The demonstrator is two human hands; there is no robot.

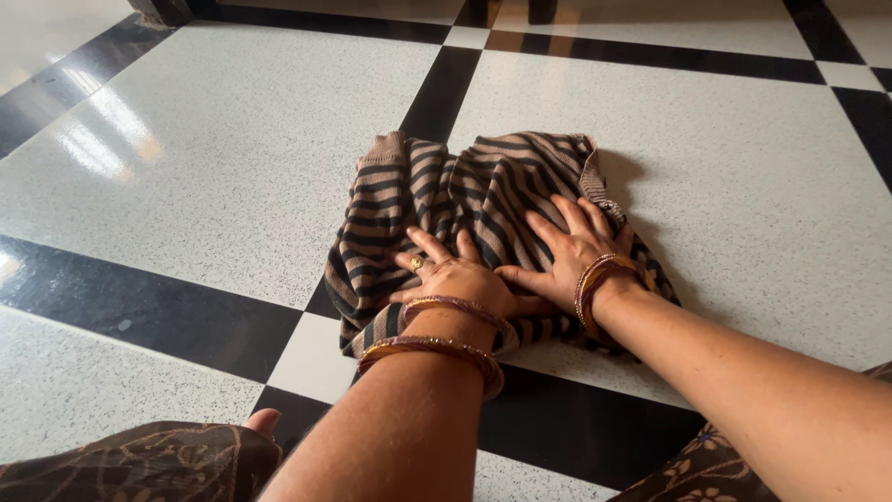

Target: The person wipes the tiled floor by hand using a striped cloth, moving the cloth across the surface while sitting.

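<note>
So from the head cam, looking straight down: there's a brown knit sweater with dark stripes (465,200), folded up into a lumpy, roughly square bundle. The knit looks soft and a bit wrinkled, with a ribbed plain-brown edge showing at the top left corner and another ribbed bit on the right side. It's lying on a glossy speckled white tile floor with wide black bands (232,177), right over the spot where two black bands cross.

Both hands are pressed flat on the near half of the bundle, fingers spread, not gripping anything. The left hand (455,277) has a ring on one finger and sits near the front edge; the right hand (567,253) is just beside it, thumbs almost touching, fingers pointing up toward the far edge. Each wrist has bangles: gold-and-maroon bangles (437,349) on the left forearm, a stacked reddish-gold bangle set (595,279) on the right.

No containers in view. The bundle's slightly longer side runs left to right, with stripes slanting in different directions across the folds. Dark patterned fabric (139,465) of the person's clothing shows at the bottom corners.
</note>
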